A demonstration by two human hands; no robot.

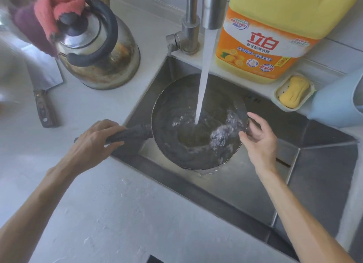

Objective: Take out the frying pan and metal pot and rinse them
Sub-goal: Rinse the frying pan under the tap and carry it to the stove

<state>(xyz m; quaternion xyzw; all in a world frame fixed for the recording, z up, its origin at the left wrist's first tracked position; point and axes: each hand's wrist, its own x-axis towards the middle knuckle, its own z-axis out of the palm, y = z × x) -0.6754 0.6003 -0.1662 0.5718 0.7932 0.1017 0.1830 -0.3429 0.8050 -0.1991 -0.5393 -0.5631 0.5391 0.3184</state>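
A dark frying pan [176,145] hangs over the steel sink [324,176], under the tap [210,7]. A stream of water [204,82] falls into its middle and swirls there. My left hand [94,143] is shut on the pan's dark handle [131,136] at the sink's left edge. My right hand [259,139] touches the pan's right rim with its fingers spread, thumb inside the rim. No metal pot shows in this view.
A stained metal kettle [100,52] with a pink cloth [59,7] on its lid stands on the white counter [117,213] at back left. A cleaver [44,86] lies left of it. A yellow detergent jug [275,33], a soap dish [293,92] and a blue container [339,101] line the sink's back edge.
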